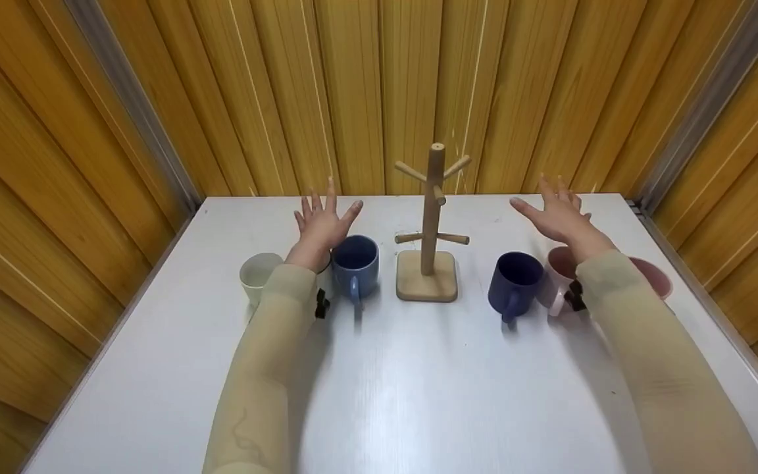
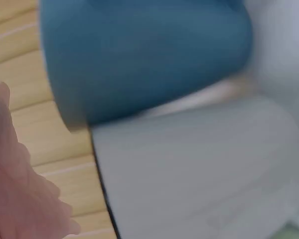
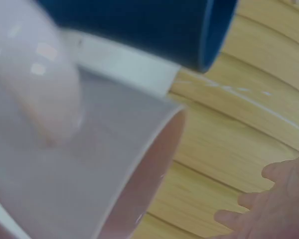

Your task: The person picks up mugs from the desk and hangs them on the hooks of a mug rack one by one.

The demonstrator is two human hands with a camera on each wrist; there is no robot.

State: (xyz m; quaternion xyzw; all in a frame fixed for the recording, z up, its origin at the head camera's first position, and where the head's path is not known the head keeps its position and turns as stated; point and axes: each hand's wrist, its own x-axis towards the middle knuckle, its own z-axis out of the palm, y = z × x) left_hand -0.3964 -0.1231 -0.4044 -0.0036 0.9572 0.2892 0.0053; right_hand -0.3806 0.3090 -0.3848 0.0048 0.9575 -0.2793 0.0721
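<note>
My left hand is held out with fingers spread, holding nothing. Beside and below it stands a medium-blue mug. A white mug with a dark rim shows large in the left wrist view; my wrist mostly hides it in the head view. Farther left is a pale green mug, partly behind my sleeve. On the other side, my right hand also reaches out empty, fingers apart. Near it are a dark blue mug, a light pink mug and another pink mug, partly covered by my sleeve.
A bare wooden mug tree with several pegs and a square base stands between the two groups of mugs. Everything rests on a white table. Wood-patterned panels enclose its back and sides.
</note>
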